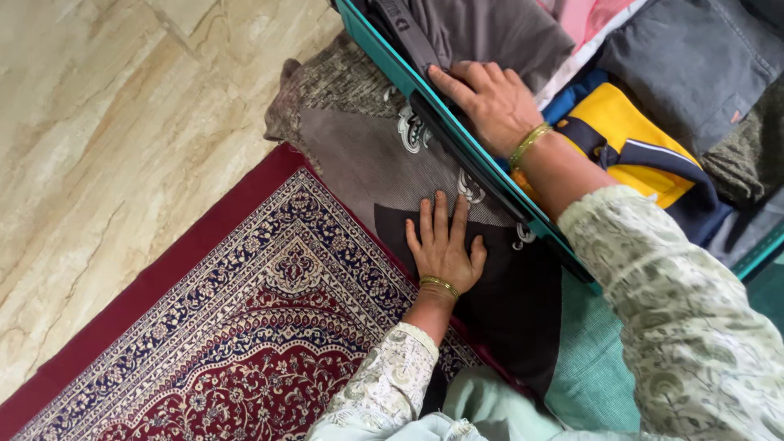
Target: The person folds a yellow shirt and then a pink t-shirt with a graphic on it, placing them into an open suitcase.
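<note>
Pressing down on the grey folded garment (pixel 490 33) inside the open teal suitcase (pixel 457 139), the right hand (pixel 490 98) lies loosely curled, gripping nothing; looks like packing, with clothes being tucked flat. The left hand (pixel 443 245) rests flat, fingers spread, on a dark patterned cloth (pixel 367 155) on the floor beside it. Next calls for steady, even pressure. One suitcase, one rug (pixel 245 327), two bangled wrists.

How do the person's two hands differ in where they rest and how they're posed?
The left hand lies flat, fingers spread, on a dark cloth over the rug. The right hand reaches into the teal suitcase, fingers pressing grey clothing. Both wear gold bangles.
</note>
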